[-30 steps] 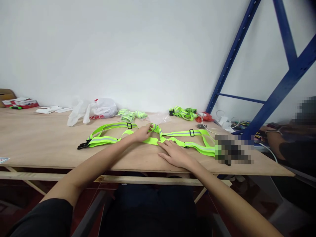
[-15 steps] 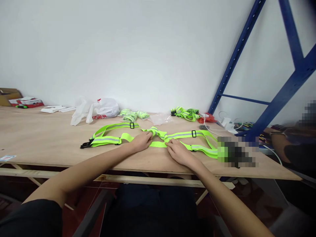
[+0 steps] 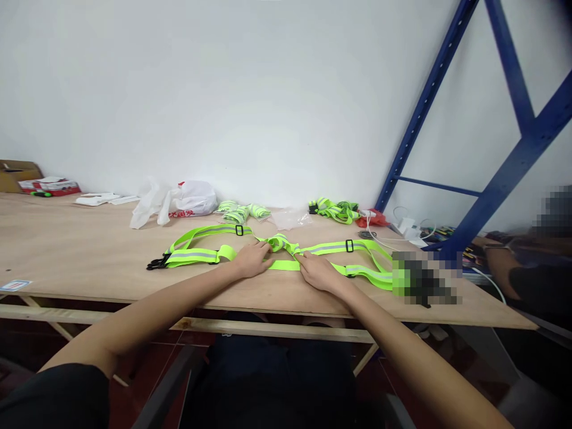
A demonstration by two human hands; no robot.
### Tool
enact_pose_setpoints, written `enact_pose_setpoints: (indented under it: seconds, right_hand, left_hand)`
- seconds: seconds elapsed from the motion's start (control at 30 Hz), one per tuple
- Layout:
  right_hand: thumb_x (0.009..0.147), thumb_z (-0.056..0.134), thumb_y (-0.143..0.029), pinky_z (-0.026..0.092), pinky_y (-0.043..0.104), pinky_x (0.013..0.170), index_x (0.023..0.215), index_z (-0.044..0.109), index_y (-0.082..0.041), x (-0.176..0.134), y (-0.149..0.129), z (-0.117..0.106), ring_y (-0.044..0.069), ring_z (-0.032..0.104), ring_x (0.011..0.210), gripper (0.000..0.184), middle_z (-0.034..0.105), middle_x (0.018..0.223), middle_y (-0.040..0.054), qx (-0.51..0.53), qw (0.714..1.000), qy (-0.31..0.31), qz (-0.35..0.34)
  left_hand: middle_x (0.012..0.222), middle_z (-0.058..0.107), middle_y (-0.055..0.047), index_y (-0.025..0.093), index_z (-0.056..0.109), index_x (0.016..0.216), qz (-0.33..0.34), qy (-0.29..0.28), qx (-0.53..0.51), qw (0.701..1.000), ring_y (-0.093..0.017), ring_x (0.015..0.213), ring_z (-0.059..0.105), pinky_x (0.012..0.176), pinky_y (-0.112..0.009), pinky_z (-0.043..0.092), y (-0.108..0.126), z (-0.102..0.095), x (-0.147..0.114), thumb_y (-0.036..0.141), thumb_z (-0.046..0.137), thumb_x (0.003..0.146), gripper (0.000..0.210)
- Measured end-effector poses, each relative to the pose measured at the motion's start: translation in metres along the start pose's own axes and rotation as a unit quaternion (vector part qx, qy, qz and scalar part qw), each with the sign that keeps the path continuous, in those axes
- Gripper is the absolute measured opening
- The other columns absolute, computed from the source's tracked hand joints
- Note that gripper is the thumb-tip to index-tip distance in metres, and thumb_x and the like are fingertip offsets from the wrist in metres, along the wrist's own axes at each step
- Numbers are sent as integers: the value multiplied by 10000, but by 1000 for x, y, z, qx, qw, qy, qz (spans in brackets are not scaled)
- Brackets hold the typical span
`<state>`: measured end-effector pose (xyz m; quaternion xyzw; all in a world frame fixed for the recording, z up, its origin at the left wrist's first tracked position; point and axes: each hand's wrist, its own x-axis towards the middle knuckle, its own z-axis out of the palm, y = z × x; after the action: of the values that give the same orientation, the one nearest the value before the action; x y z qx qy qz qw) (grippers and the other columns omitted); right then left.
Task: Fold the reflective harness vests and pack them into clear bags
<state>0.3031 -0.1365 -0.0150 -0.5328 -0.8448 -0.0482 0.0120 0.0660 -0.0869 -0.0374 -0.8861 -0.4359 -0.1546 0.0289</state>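
Note:
A neon-yellow reflective strap vest (image 3: 196,256) lies spread across the wooden table, with grey stripes, black slide adjusters and a black buckle (image 3: 157,263) at its left end. Its right end is blurred out by pixels. At the middle, my left hand (image 3: 252,260) has its fingers closed on the strap beside a bunched loop. My right hand (image 3: 316,271) pinches the strap just right of that loop, thumb side toward the left hand. The fingertips of both hands are partly hidden by the webbing.
Behind the vest lie packed reflective bundles (image 3: 241,213), a white plastic bag (image 3: 196,198), a clear bag (image 3: 291,218) and a heap of neon straps (image 3: 337,210). A blue metal rack (image 3: 417,113) stands at the right, near another person's arm (image 3: 498,268). A cardboard box (image 3: 18,174) sits far left.
The bunched middle of the vest has been curled over further and sits slightly left. My right hand has shifted a little left and down; my left hand has barely moved.

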Motion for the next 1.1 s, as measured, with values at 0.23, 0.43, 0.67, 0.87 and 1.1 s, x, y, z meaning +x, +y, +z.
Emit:
enact_pose_setpoints:
  seconds: [0.23, 0.43, 0.67, 0.87, 1.1]
  right_hand:
    - [965, 319, -173, 423, 333, 773, 1489, 383, -138, 16, 6, 0, 305, 675, 996, 529, 691, 1187, 204, 20, 1000, -16, 6]
    - [989, 354, -255, 422, 319, 739, 1458, 421, -164, 30, 12, -3, 291, 699, 927, 482, 738, 1098, 176, 45, 998, -15, 36]
    - [1002, 314, -245, 390, 302, 716, 1392, 428, -112, 41, 22, 8, 285, 689, 913, 427, 728, 1091, 203, 79, 994, 29, 69]
    - [987, 362, -269, 338, 274, 652, 1336, 447, -139, 43, 26, 14, 262, 669, 828, 382, 736, 978, 153, 116, 987, 70, 88]
    - [939, 493, -258, 403, 252, 718, 1334, 553, -196, 44, 29, 19, 232, 671, 904, 405, 753, 1021, 91, 163, 979, 101, 67]
  left_hand:
    - [906, 703, -111, 186, 638, 1096, 26, -21, 74, 997, -313, 923, 632, 822, -419, 480, 3, -9, 12, 307, 484, 887, 286]
    - [923, 718, -115, 188, 681, 905, -6, 14, 30, 999, -274, 839, 669, 759, -361, 478, -5, -5, 37, 255, 439, 917, 251]
    - [1112, 674, -95, 200, 658, 1094, -24, 46, -22, 998, -256, 1000, 659, 827, -319, 499, -17, 12, 43, 259, 537, 901, 235]
    - [1222, 628, -70, 238, 603, 1180, -9, 48, -42, 998, -244, 1088, 641, 900, -318, 494, -19, 16, 42, 251, 575, 889, 292]
    - [1071, 661, -87, 183, 589, 1048, -39, 68, -53, 996, -243, 947, 658, 816, -335, 504, -23, 19, 43, 238, 570, 864, 193]
